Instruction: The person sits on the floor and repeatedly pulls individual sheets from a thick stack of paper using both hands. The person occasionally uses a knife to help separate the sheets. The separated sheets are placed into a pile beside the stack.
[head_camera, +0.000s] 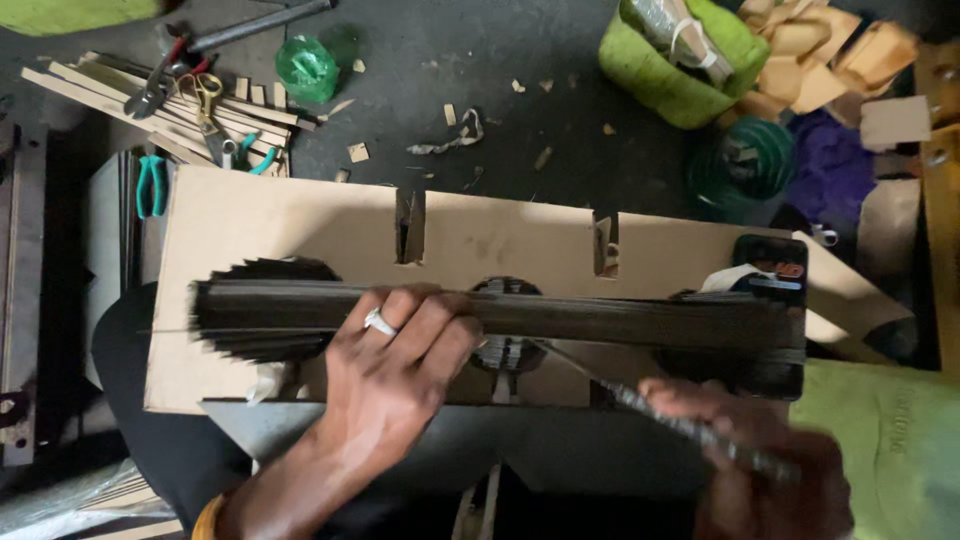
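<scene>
Across the middle of the frame, the left hand (395, 365), a ring on one finger, clenches its fingers (430, 320) over a long bundle of thin dark sticks (600, 320) lying on a notched cardboard board (250, 225). Lower right, the blurred right hand (760, 470) grips a thin grey rod (690, 430) angled up toward the bundle. Teal-handled pliers (152, 185) lie left of the board.

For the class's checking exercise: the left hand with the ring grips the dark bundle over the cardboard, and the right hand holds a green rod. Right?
Not quite. The head view shows the rod in the right hand is dark metal, not green. The left hand, with its ring, does grip the dark bundle over the cardboard.
</scene>
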